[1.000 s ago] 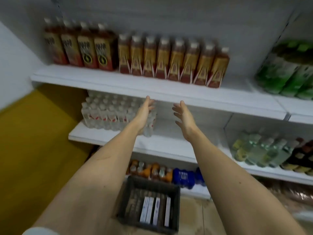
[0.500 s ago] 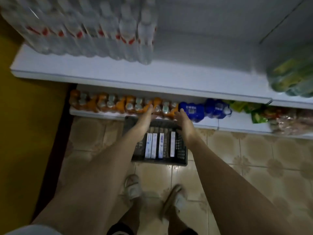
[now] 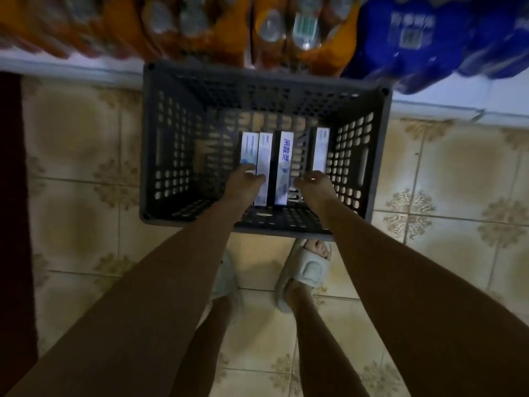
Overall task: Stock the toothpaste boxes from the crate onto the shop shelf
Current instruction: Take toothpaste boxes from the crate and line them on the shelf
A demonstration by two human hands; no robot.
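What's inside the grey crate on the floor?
Four toothpaste boxes lie side by side in the crate. The left hand and right hand reach in and cover their near ends, so anything beneath the hands is hidden.

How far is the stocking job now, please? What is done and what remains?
No box is seen on a shelf in this view. In hand: both hands are down in the grey crate, left hand on the two leftmost toothpaste boxes, right hand at the rightmost box; a grip is unclear. Left: all four visible boxes.
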